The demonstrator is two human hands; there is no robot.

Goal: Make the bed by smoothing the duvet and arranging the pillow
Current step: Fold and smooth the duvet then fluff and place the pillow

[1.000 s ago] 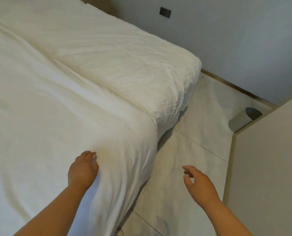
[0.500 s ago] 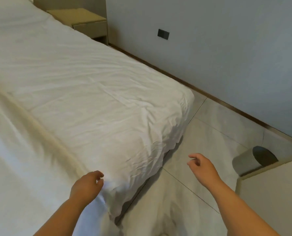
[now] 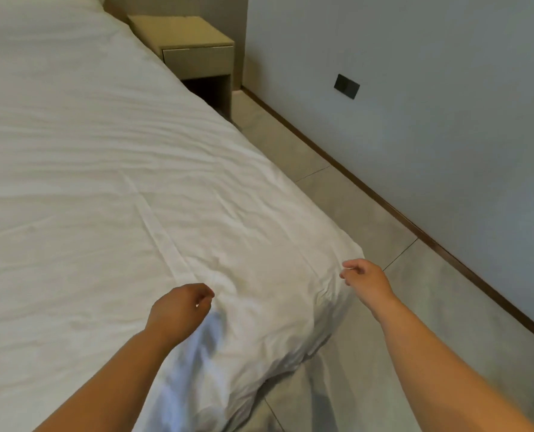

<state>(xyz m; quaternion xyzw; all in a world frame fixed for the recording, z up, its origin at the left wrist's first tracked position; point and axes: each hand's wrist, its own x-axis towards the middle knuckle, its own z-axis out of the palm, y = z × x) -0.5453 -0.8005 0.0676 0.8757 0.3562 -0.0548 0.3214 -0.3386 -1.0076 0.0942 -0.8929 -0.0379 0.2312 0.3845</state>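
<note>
Grey tiled floor runs along the right side of the bed, and beyond it a pale wall carries a dark socket plate. At the far end of the bed, on its right side, a beige nightstand stands close against it. The white duvet covers the bed up to its near right corner, where it hangs over the edge; it has many soft wrinkles and one long crease.

Your left hand is over the bed, near that corner, with the forearm reaching up from the lower left. Its fingers are curled in, thumb against forefinger, and it pinches the duvet where the long crease ends. Your right hand is at the right edge of the bed, by the same corner, back of the hand up and the arm stretched over the floor. Its fingers are bent toward the duvet's edge and touch it, but you cannot tell if they hold the cloth.
</note>
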